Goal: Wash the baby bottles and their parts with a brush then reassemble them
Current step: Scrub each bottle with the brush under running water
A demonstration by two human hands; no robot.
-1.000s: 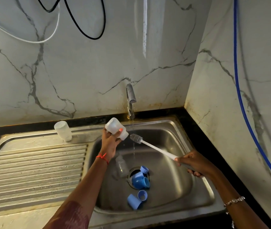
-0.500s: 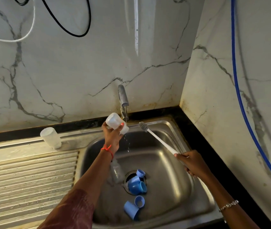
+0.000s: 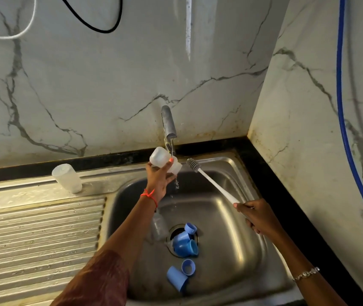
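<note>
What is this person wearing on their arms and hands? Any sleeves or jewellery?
The left hand has a thin red-orange thread tied round its wrist and an orange-pink painted nail. A dark maroon patterned sleeve sits further up that arm. Behind the right hand, the wrist carries a silvery chain bracelet. No sleeve shows there.

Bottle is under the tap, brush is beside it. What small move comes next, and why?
Probably slide the brush head-first into the mouth of the bottle. The left hand holds the bottle tilted under the running tap, mouth toward the brush head, which the right hand holds just outside it. Water drips below the bottle.
</note>
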